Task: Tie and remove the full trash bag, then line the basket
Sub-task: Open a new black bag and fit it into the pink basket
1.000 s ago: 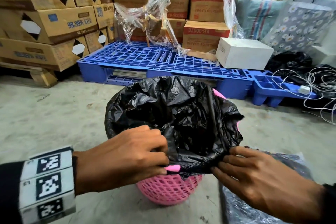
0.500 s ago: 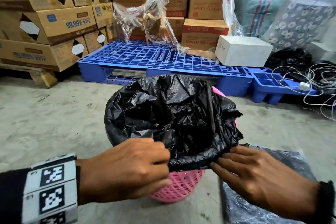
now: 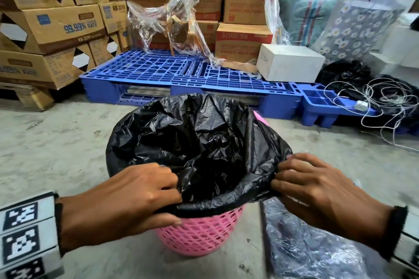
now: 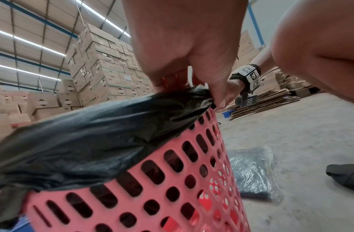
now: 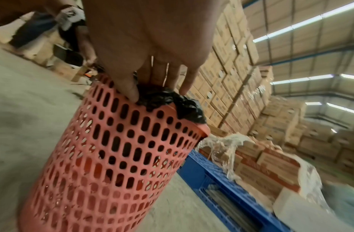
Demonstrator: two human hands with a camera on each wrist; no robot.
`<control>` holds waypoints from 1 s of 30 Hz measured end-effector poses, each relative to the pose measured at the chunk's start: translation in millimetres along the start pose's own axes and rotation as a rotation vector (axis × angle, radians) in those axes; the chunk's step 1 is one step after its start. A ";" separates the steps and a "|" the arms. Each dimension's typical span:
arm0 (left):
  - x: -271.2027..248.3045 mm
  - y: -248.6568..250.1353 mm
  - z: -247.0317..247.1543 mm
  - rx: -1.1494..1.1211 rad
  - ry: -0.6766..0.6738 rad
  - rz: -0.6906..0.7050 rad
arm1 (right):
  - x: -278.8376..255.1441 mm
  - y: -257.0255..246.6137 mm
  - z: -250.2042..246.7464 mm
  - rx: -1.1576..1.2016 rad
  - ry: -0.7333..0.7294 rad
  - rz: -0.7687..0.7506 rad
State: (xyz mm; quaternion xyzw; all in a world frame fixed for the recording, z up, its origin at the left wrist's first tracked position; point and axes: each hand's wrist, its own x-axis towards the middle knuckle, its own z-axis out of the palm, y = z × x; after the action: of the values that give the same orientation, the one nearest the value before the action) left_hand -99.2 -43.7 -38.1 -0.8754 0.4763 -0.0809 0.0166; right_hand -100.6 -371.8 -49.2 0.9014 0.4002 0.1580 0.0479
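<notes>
The black trash bag (image 3: 199,142) sits inside the pink basket (image 3: 199,235), which stands on the concrete floor (image 3: 56,142). The bag's mouth is folded over the near rim and stands loose and crumpled on the far side.

**Grip state.** The left hand (image 3: 127,201) pinches the folded bag edge at the near-left rim; in the left wrist view the thumb and fingers (image 4: 217,94) close on a bunched fold. The right hand (image 3: 322,192) grips the edge at the near-right rim, with its fingers (image 5: 130,89) curled over the film where it crosses the basket lip.

**Handling.** The film is thin, soft and slack. It likely stretches or tears if pulled hard against the rim. It appears slick, so a bunched fold gives a firmer hold than a single layer. The best hold is the doubled edge directly under the fingers. The perforated basket looks light and rigid, and it may lift or tip when the bag is drawn outward.

**Limits of view.**
- The inside of the bag is dark, so its contents and fill level cannot be determined.
- The far rim is mostly covered by film.
- The right wrist view is blurred.
- A clear plastic packet (image 3: 306,244) lies on the floor just below the right fingers, cut off by the frame. It possibly holds spare liners.
</notes>
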 end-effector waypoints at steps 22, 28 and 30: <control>-41.5 -51.9 -16.3 -0.075 -0.094 -0.037 | 37.0 31.1 54.7 0.794 -0.031 0.379; -23.5 -23.5 -15.5 -0.192 -0.092 0.014 | 44.1 29.0 3.0 0.484 0.185 0.286; -16.4 -12.1 -13.1 -0.210 -0.078 0.044 | 49.1 22.4 -7.0 0.419 0.038 0.137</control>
State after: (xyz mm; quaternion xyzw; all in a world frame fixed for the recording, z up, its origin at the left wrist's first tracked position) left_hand -99.9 -22.8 -26.0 -0.8641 0.5002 0.0039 -0.0551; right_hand -56.1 -351.0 -25.7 0.9136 0.3629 0.0914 -0.1589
